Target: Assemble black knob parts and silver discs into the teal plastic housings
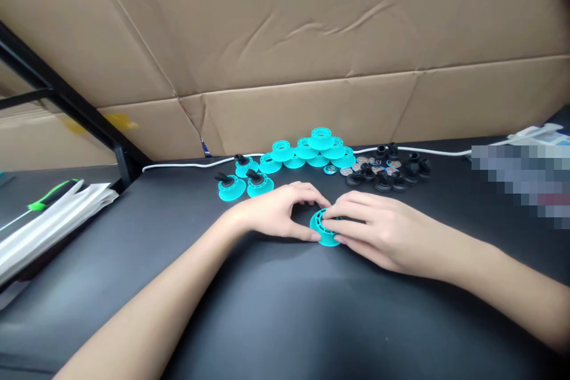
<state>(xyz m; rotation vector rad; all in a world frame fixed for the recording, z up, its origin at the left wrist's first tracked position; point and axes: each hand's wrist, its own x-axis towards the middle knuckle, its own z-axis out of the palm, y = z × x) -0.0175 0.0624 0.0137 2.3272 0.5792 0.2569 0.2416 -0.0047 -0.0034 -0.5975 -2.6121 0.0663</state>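
A turquoise flared plastic ring (328, 240) rests on the dark table between my hands. My left hand (289, 209) grips its left side, with the thumb at the near edge and the fingers curved behind. My right hand (378, 227) closes on it from the right, its fingers over the top opening and its thumb at the near side. Those fingers hide part of the opening, so I cannot tell what is inside. Beyond my left hand stand three similar turquoise pieces (231, 191) with black plastic parts set in their tops.
Several turquoise rings (321, 141) are stacked at the back. Right of them lie small round discs (346, 171) and loose black parts (413, 167). A white cable (187, 165) runs along the cardboard wall (303, 113). Plastic bags (66, 222) and a green-black tool (53, 195) are left.
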